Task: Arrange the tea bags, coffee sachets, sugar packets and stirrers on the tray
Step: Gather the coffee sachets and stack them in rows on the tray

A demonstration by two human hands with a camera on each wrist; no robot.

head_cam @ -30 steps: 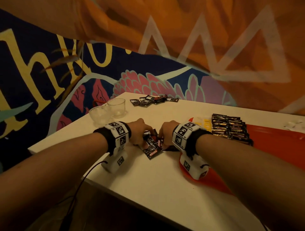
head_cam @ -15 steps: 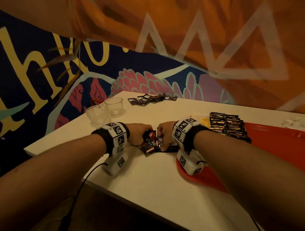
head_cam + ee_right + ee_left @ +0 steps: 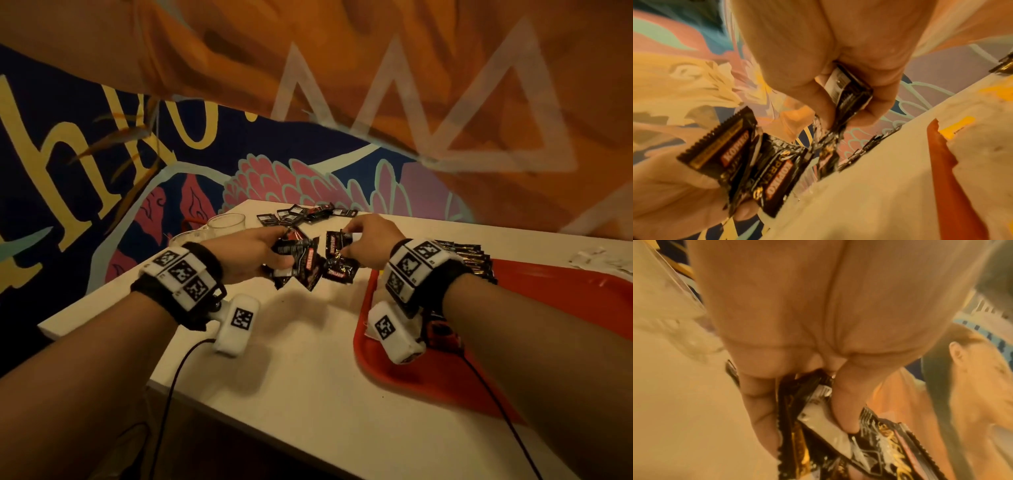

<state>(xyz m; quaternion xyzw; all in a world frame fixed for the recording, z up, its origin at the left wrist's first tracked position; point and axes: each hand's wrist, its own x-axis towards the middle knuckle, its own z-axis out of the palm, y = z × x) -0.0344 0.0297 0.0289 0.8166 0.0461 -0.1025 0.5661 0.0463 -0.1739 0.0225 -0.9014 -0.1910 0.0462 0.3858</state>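
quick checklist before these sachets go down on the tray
1. Left hand grips its coffee sachets: ok.
2. Right hand pinches its sachets: ok, though the lower ones dangle.
3. Bundles lifted clear of the table: ok.
4. Bare room on the red tray beside the stacked sachets: ok.
5. Sachets squared and facing one way: not ok, fanned out.
6. Far pile of sachets collected: not ok.

We see bare forearms, each wrist wrapped in a black band [image 3: 205,260] carrying white blocks printed with black square codes, a white camera pod [image 3: 236,323] with one more code hanging just below each band, and a thin black cable [image 3: 171,387] trailing from the pod.
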